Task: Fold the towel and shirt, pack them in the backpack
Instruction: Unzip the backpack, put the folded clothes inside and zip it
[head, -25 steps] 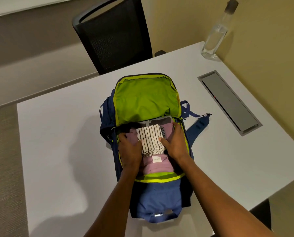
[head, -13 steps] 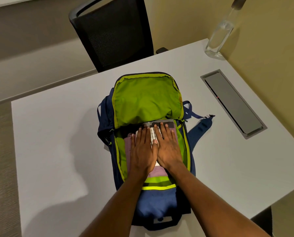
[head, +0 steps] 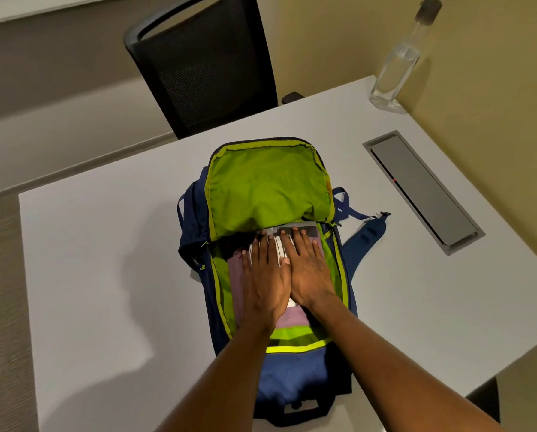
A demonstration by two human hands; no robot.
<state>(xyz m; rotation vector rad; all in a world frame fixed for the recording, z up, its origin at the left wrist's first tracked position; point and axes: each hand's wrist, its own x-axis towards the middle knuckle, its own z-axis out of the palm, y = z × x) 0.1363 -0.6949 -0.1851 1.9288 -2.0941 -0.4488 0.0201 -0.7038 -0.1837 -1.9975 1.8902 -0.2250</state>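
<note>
Packing step, tail end. Both hands are flat with fingers straight, side by side, gripping nothing. Left hand point(head: 265, 277) and right hand point(head: 307, 271) press down on the checked towel point(head: 278, 246). It lies on the folded mauve shirt point(head: 237, 275) inside the main compartment of the backpack point(head: 292, 385), which lies open on the worktop point(head: 105, 260). Both items look to be in, and I'm compressing the stack. Next, probably: lift off, pull the green-lined flap point(head: 267, 188) over the load, run the zip. The pile must sit below the zip line.

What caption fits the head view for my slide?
Left hand and right hand press flat on the striped towel atop the purple shirt inside the open backpack.
</note>
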